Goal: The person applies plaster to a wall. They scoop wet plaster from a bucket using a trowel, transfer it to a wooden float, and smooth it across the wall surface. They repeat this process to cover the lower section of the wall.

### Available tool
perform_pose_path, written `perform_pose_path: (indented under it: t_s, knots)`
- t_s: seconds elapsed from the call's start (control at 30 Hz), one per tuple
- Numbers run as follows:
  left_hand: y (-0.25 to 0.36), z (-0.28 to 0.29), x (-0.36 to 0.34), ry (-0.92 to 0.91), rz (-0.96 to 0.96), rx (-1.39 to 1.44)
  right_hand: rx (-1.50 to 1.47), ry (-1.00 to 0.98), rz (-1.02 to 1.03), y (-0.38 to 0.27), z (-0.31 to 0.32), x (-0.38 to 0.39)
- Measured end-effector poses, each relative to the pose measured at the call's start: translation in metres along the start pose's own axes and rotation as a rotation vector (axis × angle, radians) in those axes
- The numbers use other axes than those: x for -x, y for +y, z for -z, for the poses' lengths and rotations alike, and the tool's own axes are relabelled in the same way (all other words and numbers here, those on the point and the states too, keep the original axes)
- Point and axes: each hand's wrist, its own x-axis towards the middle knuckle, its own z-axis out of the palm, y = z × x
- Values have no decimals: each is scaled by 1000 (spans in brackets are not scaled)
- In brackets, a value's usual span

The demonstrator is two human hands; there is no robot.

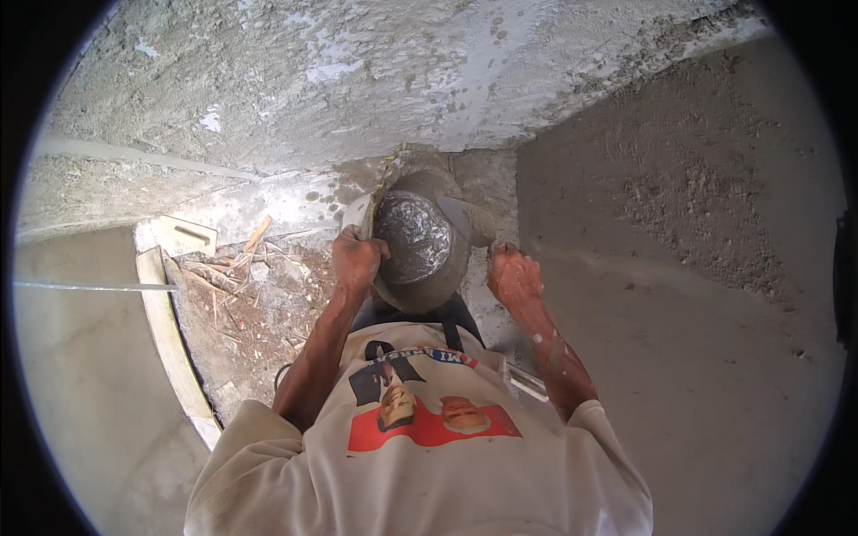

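Building site, rough wall [295, 98], wood scraps [258, 235]

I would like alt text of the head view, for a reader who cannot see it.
Seen from above, a person's left hand grips the left rim of a round, mortar-smeared container; the right hand is closed just to its right. A rough, patchy wall rises ahead, and wood scraps lie on the ground at left.

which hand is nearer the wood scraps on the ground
The left hand: it is on the same side of the round grey container as the wood scraps. The right hand is on the container's far side from them.
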Motion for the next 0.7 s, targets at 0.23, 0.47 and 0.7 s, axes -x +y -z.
perform_pose_path:
  t_s: [0.23, 0.47, 0.7]
  knots:
    - [7, -22, 1, -114, -59, 105, -313, -304, -64, -32, -67, -21]
    - [26, -17, 6, 3, -8, 135, -497, -275, 80, 15, 53, -15]
    - [-27, -4, -7, 88, -16, 199, -1178, -649, -164, 88, 245, -51]
